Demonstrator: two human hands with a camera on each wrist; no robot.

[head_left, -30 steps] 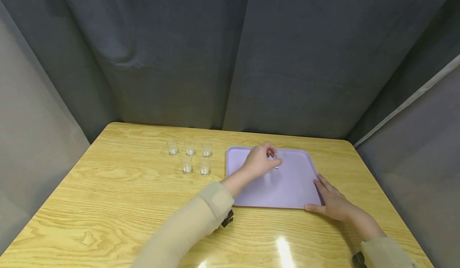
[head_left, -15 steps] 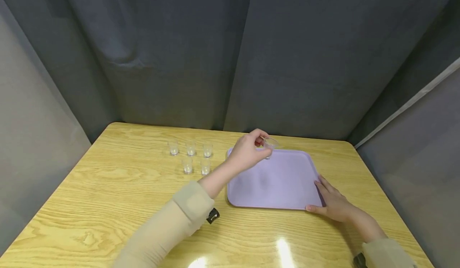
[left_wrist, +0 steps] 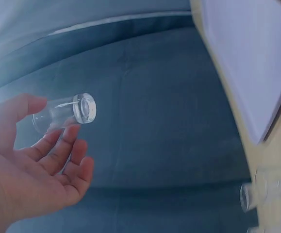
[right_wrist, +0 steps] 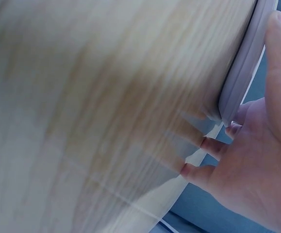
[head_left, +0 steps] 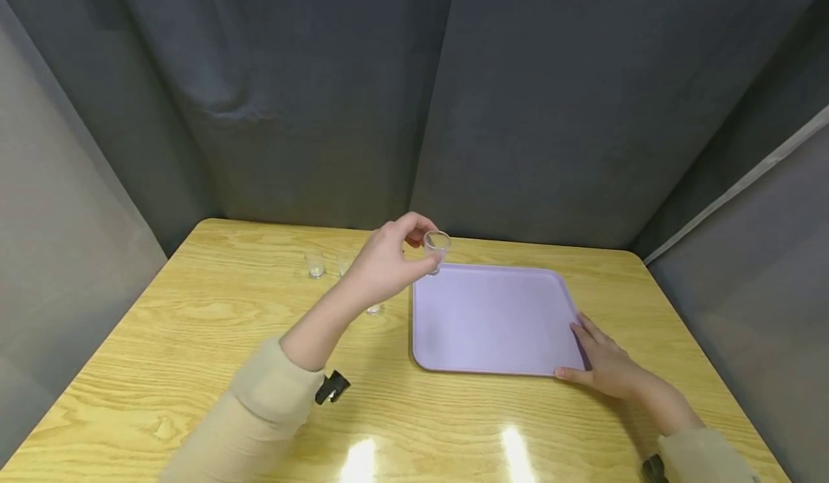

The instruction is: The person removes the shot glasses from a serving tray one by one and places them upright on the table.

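Fingers (head_left: 414, 225) of the left hand (head_left: 383, 263) pinch a small clear glass (head_left: 437, 244) above the lavender tray's (head_left: 492, 317) far-left corner, mid-carry, while the right hand (head_left: 605, 366), fingers straight, steadies the tray's near-right corner on the tabletop (head_left: 194, 339).

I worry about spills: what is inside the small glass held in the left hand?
Apparently nothing: the small glass, pinched by the left hand, looks clear through.

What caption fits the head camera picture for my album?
Left hand lifts a small glass beside the purple tray.
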